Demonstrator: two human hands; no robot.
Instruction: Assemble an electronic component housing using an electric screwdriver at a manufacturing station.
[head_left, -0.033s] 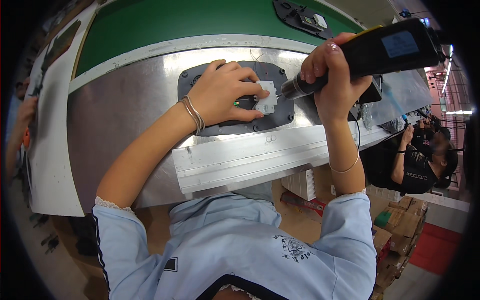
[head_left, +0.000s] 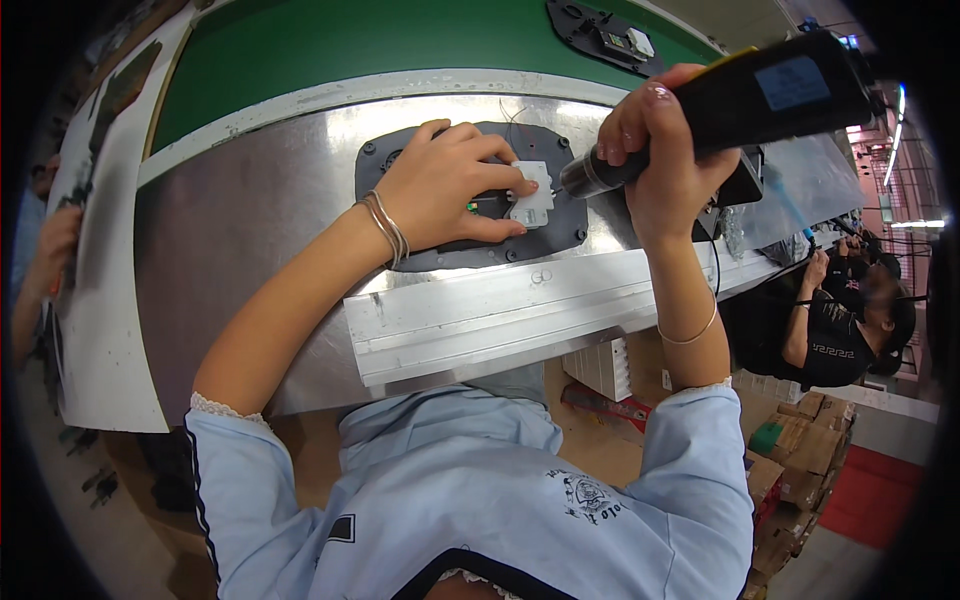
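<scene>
A dark grey plastic panel (head_left: 566,226) with rounded corners lies flat on the metal worktop. On its right part sits a small white plastic block (head_left: 536,203), pinched by the thumb and fingers of my left hand (head_left: 440,190). That hand and its wrist cover much of the panel's left and middle. My right hand (head_left: 668,165) is wrapped round a black power screwdriver (head_left: 745,105), held nearly level and sloping down to the left. Its metal nose (head_left: 590,177) points at the block's right edge; whether the thin bit touches it, I cannot tell.
Beyond a pale ledge runs a green surface (head_left: 330,55) bearing another dark panel (head_left: 600,38) with a white block. A white metal rail (head_left: 500,325) lines the worktop's near edge. Co-workers (head_left: 835,335) are at right and far left. Cardboard boxes (head_left: 808,455) stand lower right.
The screwdriver and my right hand have shifted very slightly left. My left hand, the block and the panel stay in place. The co-worker's hand at far left has moved a little.
</scene>
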